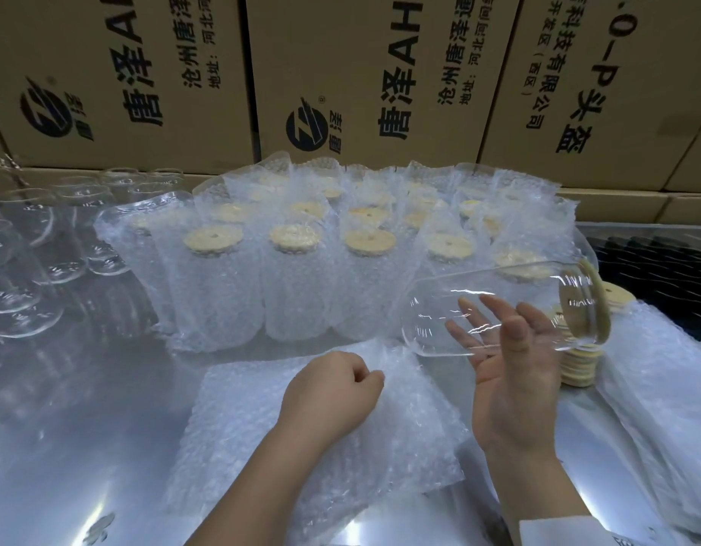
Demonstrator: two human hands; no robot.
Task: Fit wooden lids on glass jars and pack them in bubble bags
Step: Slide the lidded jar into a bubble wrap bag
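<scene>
My right hand [510, 372] holds a clear glass jar [479, 293] on its side above the table, thumb in front and fingers behind the glass. A round wooden lid [599, 301] closes the jar's mouth, which points right. My left hand [333, 392] pinches the upper edge of a flat bubble bag [301, 439] lying on the shiny metal table [85, 447]. The jar's base hangs just above and right of that pinched edge.
Several bagged, lidded jars [293, 269] stand in rows behind the bag. Empty glass jars [29, 262] crowd the left. A stack of wooden lids [577, 364] and a pile of bubble bags [656, 407] lie at right. Cardboard boxes [341, 72] wall the back.
</scene>
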